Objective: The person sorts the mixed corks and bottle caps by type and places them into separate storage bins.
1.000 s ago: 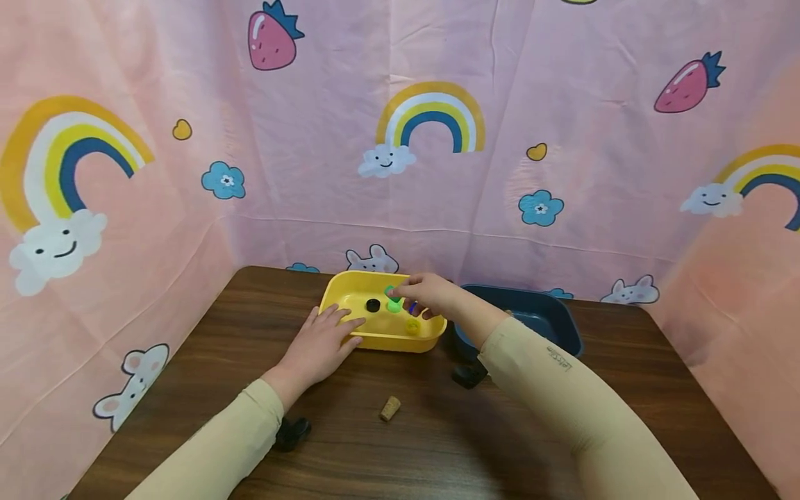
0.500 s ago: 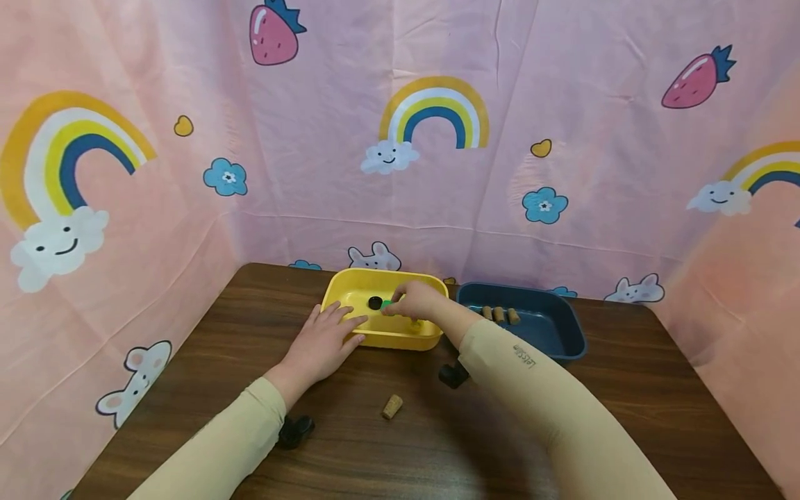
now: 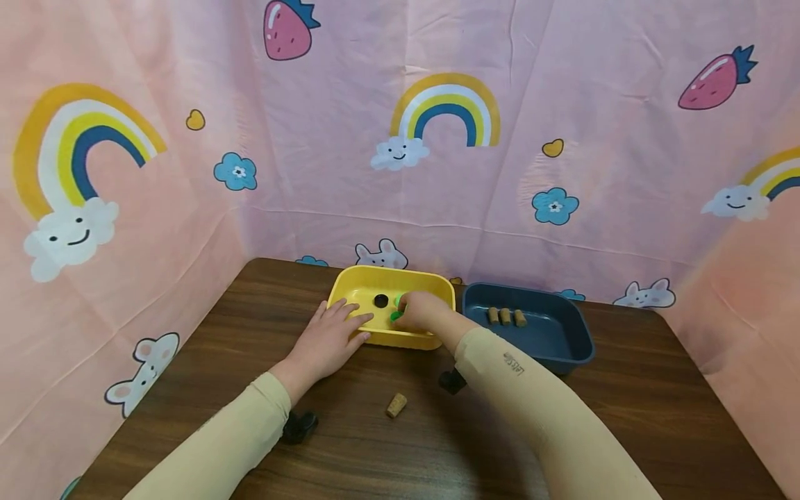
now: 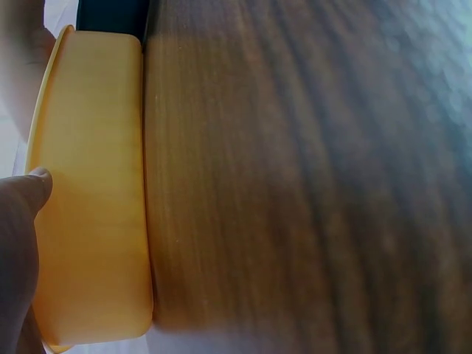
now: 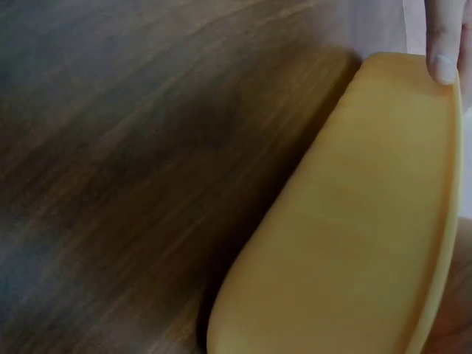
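Note:
My left hand (image 3: 328,340) lies over the near-left corner of a yellow tray (image 3: 409,340), its fingers straight and spread inside the rim. Its thumb (image 4: 40,181) rests against the outer wall in the left wrist view. Reaching into the tray, my right hand (image 3: 426,312) has curled fingers and pinches a small green bottle cap (image 3: 396,316). A lighter green cap (image 3: 398,301) shows partly behind those fingers. Left of it sits a round black cap (image 3: 381,301). The right hand covers the tray's right part.
A dark blue tray (image 3: 562,354) stands right beside the yellow one, with three corks (image 3: 505,317) in a row inside. One more cork (image 3: 396,405) lies on the wooden table (image 3: 350,458) in front. Patterned pink cloth (image 3: 450,187) hangs behind.
My right hand, with the green cap, has come down into the yellow tray and toward its near side. Its forearm no longer covers the corks in the blue tray. The left hand stays put.

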`<state>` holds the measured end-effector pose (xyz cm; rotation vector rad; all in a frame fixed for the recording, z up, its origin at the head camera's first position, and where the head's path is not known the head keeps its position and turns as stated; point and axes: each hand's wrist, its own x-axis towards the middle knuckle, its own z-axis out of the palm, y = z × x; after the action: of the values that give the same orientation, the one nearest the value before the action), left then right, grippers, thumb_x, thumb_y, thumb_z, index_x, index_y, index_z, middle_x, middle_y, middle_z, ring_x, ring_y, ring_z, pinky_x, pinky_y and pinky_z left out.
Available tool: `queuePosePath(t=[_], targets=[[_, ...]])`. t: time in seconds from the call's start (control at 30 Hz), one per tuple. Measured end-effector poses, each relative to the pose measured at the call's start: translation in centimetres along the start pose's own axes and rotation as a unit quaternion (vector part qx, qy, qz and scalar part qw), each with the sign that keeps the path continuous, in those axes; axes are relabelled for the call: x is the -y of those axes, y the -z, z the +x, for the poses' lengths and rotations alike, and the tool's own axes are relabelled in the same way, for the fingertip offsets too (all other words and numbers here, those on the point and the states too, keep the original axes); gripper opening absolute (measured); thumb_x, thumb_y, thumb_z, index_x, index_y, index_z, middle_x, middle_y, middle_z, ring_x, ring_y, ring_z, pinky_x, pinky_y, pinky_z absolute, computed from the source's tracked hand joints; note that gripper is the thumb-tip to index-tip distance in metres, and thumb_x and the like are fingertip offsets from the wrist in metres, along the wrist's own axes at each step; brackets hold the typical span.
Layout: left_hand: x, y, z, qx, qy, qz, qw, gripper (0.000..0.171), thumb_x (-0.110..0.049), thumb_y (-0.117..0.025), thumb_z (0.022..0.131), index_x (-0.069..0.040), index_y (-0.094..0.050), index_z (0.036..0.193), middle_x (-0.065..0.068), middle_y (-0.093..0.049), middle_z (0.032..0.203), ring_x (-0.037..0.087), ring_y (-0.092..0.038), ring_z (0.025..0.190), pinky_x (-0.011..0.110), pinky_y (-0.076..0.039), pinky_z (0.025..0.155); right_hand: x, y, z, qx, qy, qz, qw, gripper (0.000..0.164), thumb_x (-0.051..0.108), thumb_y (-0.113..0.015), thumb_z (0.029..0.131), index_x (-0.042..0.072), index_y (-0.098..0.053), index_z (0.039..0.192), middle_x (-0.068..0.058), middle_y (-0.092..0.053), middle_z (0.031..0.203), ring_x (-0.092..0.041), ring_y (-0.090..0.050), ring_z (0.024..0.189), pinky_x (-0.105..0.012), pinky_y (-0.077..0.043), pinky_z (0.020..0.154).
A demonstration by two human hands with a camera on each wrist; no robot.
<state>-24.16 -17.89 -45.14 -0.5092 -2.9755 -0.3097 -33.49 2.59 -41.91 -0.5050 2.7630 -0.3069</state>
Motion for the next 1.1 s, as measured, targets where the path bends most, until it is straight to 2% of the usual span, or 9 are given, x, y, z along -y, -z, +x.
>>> queuePosePath(t=[0.3,0.5,0.7,0.83,0.93,1.1], targets=[[-0.1,0.1,0.1,-0.002,-0.002,0.0,1.0,0.048,-0.047,-0.049,0.103,-0.027,-0.052,0.146,0.01,-0.045,0.15,0.034,-0.029,0.145,0.059,-0.013,0.119,-0.2,-0.3,0.0,-0.008,0.004,-0.03,1.0,0.039,0.043,-0.075,0.086,0.017,-0.069,0.115,0.004,-0.068,0.103,-0.015,-0.059,0.089,-0.036,-0.051,0.084],[0.0,0.0,0.1,0.0,0.0,0.003,1.0,0.048,-0.048,-0.048,0.103,-0.028,-0.051,0.146,0.01,-0.045,0.151,0.035,-0.029,0.145,0.059,-0.014,0.119,-0.3,0.3,-0.2,-0.01,0.001,-0.009,1.0,0.045,0.045,-0.076,0.085,0.018,-0.066,0.119,0.002,-0.067,0.112,-0.016,-0.059,0.092,-0.037,-0.051,0.086],[-0.1,0.0,0.2,0.003,0.0,0.002,1.0,0.049,-0.048,-0.048,0.103,-0.027,-0.05,0.147,0.01,-0.044,0.151,0.035,-0.028,0.146,0.059,-0.012,0.119,-0.5,1.8,-1.1,-0.022,0.0,0.063,0.998,0.048,0.045,-0.075,0.086,0.015,-0.066,0.123,-0.001,-0.067,0.115,-0.018,-0.06,0.091,-0.036,-0.053,0.084],[-0.1,0.0,0.2,0.004,0.001,-0.001,1.0,0.049,-0.048,-0.048,0.102,-0.027,-0.051,0.147,0.011,-0.044,0.151,0.035,-0.028,0.146,0.06,-0.012,0.119,-0.9,2.6,-2.0,-0.05,0.007,0.108,0.993,0.048,0.048,-0.071,0.089,0.015,-0.067,0.124,-0.004,-0.067,0.118,-0.02,-0.062,0.098,-0.038,-0.053,0.089],[-0.1,0.0,0.2,0.003,0.0,-0.001,1.0,0.049,-0.049,-0.048,0.102,-0.028,-0.051,0.147,0.01,-0.044,0.151,0.035,-0.028,0.146,0.06,-0.012,0.119,-1.3,2.9,-2.6,-0.07,0.016,0.155,0.985,0.046,0.048,-0.07,0.09,0.016,-0.069,0.122,-0.005,-0.067,0.115,-0.021,-0.062,0.098,-0.038,-0.054,0.087],[0.1,-0.3,0.4,0.003,0.002,-0.005,1.0,0.049,-0.048,-0.05,0.102,-0.028,-0.052,0.146,0.01,-0.045,0.151,0.035,-0.028,0.146,0.06,-0.011,0.119,-2.2,2.6,-4.2,-0.069,0.025,0.259,0.963,0.041,0.042,-0.071,0.091,0.015,-0.068,0.122,-0.005,-0.065,0.104,-0.026,-0.062,0.09,-0.035,-0.054,0.073]])
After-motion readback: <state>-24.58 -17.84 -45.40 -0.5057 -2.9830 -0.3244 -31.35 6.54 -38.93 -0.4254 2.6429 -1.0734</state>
